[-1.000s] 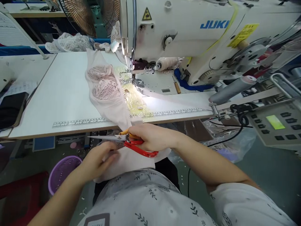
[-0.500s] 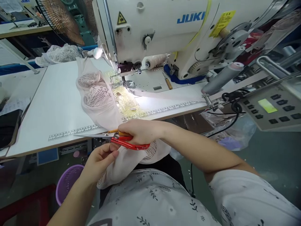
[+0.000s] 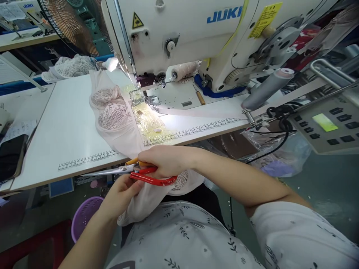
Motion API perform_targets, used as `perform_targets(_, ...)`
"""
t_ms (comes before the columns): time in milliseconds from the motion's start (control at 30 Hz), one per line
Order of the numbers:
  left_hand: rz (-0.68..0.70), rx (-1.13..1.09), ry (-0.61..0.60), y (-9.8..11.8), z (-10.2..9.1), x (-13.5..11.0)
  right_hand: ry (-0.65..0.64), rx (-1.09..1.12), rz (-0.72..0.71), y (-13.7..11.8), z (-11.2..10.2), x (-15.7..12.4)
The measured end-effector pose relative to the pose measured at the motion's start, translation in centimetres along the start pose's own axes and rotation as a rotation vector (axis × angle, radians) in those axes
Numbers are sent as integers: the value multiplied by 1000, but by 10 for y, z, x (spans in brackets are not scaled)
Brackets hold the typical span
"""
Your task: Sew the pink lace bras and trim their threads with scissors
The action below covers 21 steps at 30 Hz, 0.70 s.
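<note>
Scissors sit gripped in the right hand, handles half hidden; the left hand pinches pink fabric, fingertips obscured.

Garment sewing workshop, probably a factory floor: industrial sewing machine, ruler-edged worktable, heaped lace pieces, fan.

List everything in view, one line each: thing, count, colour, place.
sewing machine: 1, white, back of table
table: 1, white, under the machine
lace garment: 1, pale pink, trailing off the table edge to the lap
lace pile: 1, white, far left behind table
fan: 1, brown grille, top left
control panel: 1, grey, right
basket: 1, purple, floor lower left
scissors: 1, red handles, in right hand
right hand: 1, shut on scissors
left hand: 1, gripping lace garment below scissors
</note>
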<state>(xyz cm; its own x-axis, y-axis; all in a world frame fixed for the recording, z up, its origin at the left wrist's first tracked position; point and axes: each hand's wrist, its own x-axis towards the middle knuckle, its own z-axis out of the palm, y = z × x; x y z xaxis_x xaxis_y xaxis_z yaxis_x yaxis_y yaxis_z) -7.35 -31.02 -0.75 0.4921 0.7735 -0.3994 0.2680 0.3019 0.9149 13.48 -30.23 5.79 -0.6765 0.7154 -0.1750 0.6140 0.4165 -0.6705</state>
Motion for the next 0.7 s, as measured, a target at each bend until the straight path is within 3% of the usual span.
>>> perform_targets(133,-25,-62,-91,-6,0,2,82,42,-2,2,11,-4)
perform_targets(300,-13,-68,30,-5,2,-1,583,438,147,1,51,-32)
perform_targets(333,-16,-54,63,-4,3,-3,617,516,152,2,60,-41)
perform_targets(367,-15,-41,90,-3,4,-4,593,559,143,4,70,-50)
perform_targets(533,29,15,178,1,9,-8,205,538,176,17,110,-78)
perform_targets(700,78,91,172,3,17,-8,151,526,269,19,125,-77)
